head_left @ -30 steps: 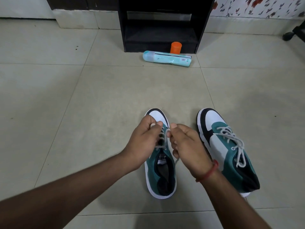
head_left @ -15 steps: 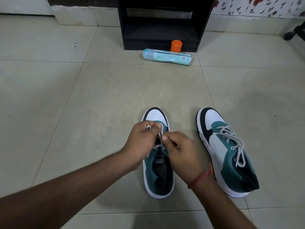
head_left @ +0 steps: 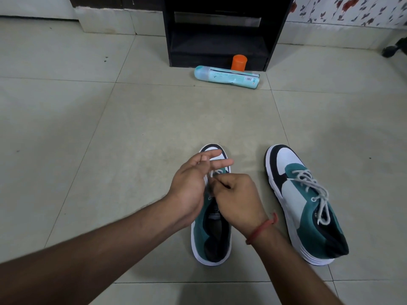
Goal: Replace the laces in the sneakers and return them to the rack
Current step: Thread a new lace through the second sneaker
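Two teal, white and black sneakers stand on the tiled floor. Both my hands work over the left sneaker (head_left: 211, 238). My right hand (head_left: 237, 197) pinches its white lace (head_left: 217, 172) near the tongue. Beside the lace my left hand (head_left: 191, 183) is held with fingers stretched out over the toe; whether its thumb touches the lace is hidden. The right sneaker (head_left: 306, 203) lies tilted on its side, fully laced with a white lace (head_left: 312, 186). The black rack (head_left: 222, 31) stands against the far wall.
A light blue spray can (head_left: 226, 77) lies on the floor in front of the rack, with an orange cap (head_left: 239, 62) standing behind it. A chair's castor (head_left: 392, 49) shows at the far right. Bare floor tiles spread to the left.
My left hand has let its fingers spread open from a pinch on the lace. My right hand has moved left and down over the tongue, still pinching the lace.
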